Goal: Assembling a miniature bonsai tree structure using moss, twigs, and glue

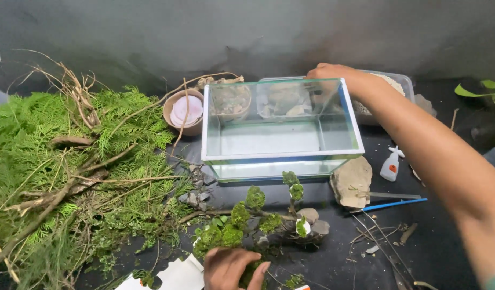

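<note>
Left hand (pixel 232 267) cut off at bottom edge

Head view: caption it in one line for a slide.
Right hand reaches past an empty glass tank while the left hand rests on a mossy branch piece.

I count one glass tank (pixel 282 129) at centre, two hands — right hand (pixel 328 72) at 1 o'clock, left hand (pixel 231 267) at 6. One clay bowl (pixel 183 111) at 10, one glue bottle (pixel 390 165) and one blue brush (pixel 395 204) at 4. One moss-covered branch (pixel 247 217) at 6, one flat stone (pixel 352 181) at 4.
</note>
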